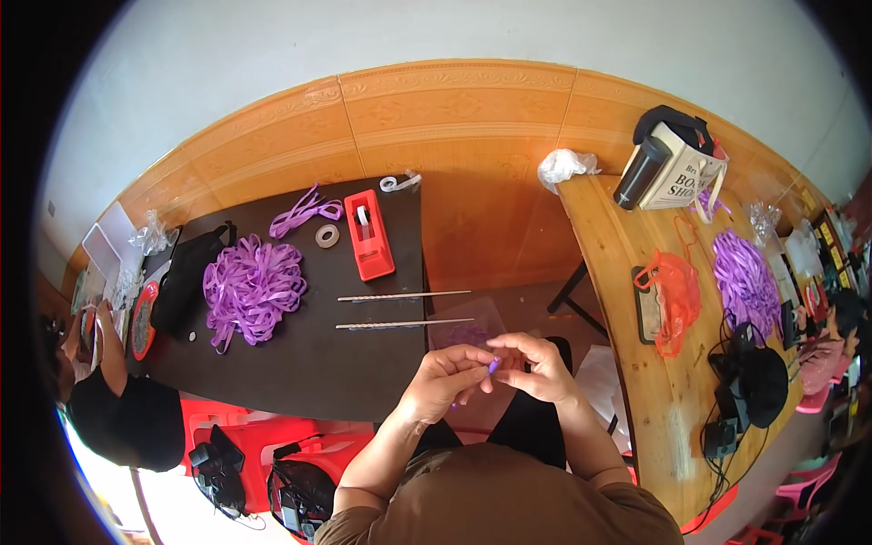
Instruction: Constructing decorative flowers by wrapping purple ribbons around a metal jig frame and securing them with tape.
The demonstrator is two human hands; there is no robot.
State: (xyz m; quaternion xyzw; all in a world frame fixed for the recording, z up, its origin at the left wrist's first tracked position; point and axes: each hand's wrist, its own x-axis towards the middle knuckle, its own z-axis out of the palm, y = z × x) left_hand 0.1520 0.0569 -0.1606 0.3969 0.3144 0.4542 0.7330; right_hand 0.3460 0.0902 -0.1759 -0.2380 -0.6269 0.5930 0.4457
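Note:
Over my lap, beyond the table's right edge, my left hand [443,381] pinches a small folded or rolled bit of purple ribbon [494,365] between thumb and fingers. My right hand [542,371] is closed around its other side, fingers curled and thumb against it. Two thin sticks [404,296] lie side by side on the dark table [318,377], their tips jutting over its edge. Farther left sits a loose heap of purple ribbon [254,286]. A red tape dispenser [368,238], a tape roll [327,236] and a smaller ribbon bundle [304,213] are behind.
At right, a wooden table [609,236] bears a red plastic bag [674,295], a phone [647,309], another purple ribbon heap [745,277], a black tumbler [642,173], a tote bag [686,168] and a black cap [763,386]. Another person [123,409] works at left. Red stools [282,436] stand nearby.

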